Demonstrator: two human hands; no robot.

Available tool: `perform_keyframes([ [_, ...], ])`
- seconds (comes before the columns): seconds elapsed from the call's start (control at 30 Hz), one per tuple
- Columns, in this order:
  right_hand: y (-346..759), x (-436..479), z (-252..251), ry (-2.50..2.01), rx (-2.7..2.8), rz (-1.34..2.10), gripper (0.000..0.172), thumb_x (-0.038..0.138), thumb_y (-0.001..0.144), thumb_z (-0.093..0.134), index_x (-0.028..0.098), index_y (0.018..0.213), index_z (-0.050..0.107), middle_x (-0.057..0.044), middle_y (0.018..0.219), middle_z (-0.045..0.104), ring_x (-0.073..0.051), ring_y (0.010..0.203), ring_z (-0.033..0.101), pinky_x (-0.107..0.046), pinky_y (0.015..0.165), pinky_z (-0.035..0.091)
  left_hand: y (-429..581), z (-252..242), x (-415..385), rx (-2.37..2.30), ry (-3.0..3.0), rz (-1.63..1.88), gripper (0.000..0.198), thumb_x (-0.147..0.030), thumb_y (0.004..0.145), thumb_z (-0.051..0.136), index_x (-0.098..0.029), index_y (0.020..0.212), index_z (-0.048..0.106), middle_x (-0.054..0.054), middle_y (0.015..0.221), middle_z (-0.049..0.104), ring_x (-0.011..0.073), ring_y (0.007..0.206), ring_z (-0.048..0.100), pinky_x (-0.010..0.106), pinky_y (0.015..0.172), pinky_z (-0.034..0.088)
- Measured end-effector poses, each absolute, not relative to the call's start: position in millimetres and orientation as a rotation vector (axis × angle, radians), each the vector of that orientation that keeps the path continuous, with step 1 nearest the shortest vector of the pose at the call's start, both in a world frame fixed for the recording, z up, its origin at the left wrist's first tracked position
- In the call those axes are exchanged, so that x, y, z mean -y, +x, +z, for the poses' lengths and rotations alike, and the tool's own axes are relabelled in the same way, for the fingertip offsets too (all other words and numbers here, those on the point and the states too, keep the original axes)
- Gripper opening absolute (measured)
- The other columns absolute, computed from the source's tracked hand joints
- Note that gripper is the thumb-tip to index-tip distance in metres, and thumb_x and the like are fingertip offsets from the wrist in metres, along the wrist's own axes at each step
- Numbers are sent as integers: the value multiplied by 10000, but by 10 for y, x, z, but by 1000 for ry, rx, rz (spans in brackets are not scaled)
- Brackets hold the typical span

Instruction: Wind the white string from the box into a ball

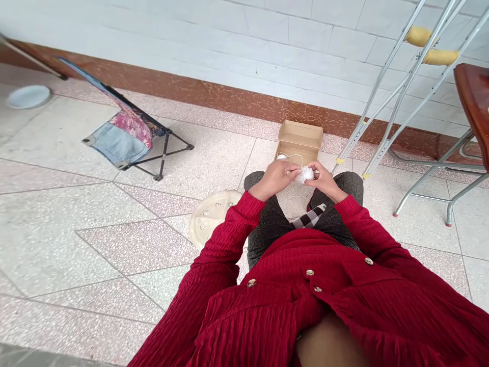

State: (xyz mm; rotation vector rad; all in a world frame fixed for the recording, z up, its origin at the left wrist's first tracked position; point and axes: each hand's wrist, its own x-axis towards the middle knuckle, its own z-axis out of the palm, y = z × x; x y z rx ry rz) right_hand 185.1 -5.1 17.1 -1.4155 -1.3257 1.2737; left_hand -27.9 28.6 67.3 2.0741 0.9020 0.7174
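I sit with my knees apart, and both hands meet over them. My left hand [278,177] and my right hand [321,178] are closed in a pinch on a small fluffy white ball [305,175] held between them. A thin white thread runs from the ball toward an open cardboard box [300,136] on the floor just beyond my knees. Both arms are in red sleeves.
A round cream plastic lid [208,216] lies on the tiled floor by my left knee. A low folding chair [128,133] stands at the left, with a white plate [28,96] farther left. Metal crutches [397,92] lean on the wall, and a wooden chair [473,102] stands at the right.
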Motion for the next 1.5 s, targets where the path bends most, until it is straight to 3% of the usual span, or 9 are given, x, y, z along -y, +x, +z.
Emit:
perform_keyframes([
  [0.13,1792,255,342,-1107,1097,1719,516,193,586,783,267,1068,614,34,973,634,-150,822,579,-259,715,499,-267,640,-441,-912,2058,788,347,-307,932,600,-177,613,647,-15,629,628,142,678,548,299,832,447],
  [0.3,1859,231,607,-894,920,1841,579,178,585,830,273,1120,628,20,1011,689,-166,836,652,-302,737,578,-198,450,-426,-929,1815,812,352,-384,930,591,-157,685,701,7,684,677,153,698,600,268,703,432],
  [0.6,1935,-164,791,-1004,868,1358,401,386,723,790,282,1029,554,3,1014,681,-177,870,663,-329,772,592,-110,341,-233,-780,1691,649,450,-459,952,566,-163,624,655,33,655,690,140,660,616,272,738,470],
  [0.7,1988,-274,667,-1253,1038,1107,474,359,658,817,274,1019,523,-6,1036,632,-180,845,628,-329,732,556,-133,423,-177,-788,1739,593,449,-420,963,546,-160,608,636,26,657,673,130,650,594,268,717,452],
  [0.83,1988,-246,396,-1514,1367,822,560,223,527,815,245,1019,548,-25,1063,572,-201,898,573,-356,784,528,-182,578,-219,-775,1844,529,375,-354,921,591,-163,601,633,-1,619,628,119,606,536,260,637,395],
  [1.03,1896,81,300,-1249,1105,1651,492,227,578,757,259,1038,587,33,954,626,-147,765,605,-293,696,544,-266,695,-413,-907,1891,737,315,-300,894,610,-160,618,668,8,676,670,137,697,592,266,710,427],
  [1.13,1872,171,382,-1119,948,1876,537,190,566,788,264,1071,622,38,952,665,-144,775,644,-297,712,588,-261,644,-468,-923,1863,795,334,-351,896,625,-159,628,674,18,706,693,148,724,614,274,742,452],
  [1.5,1786,162,728,-890,866,1845,498,224,641,785,263,1106,610,-24,1029,748,-234,900,709,-458,838,635,-149,173,-431,-973,1556,871,408,-467,882,631,-148,634,687,13,664,686,147,675,604,260,677,463],
])
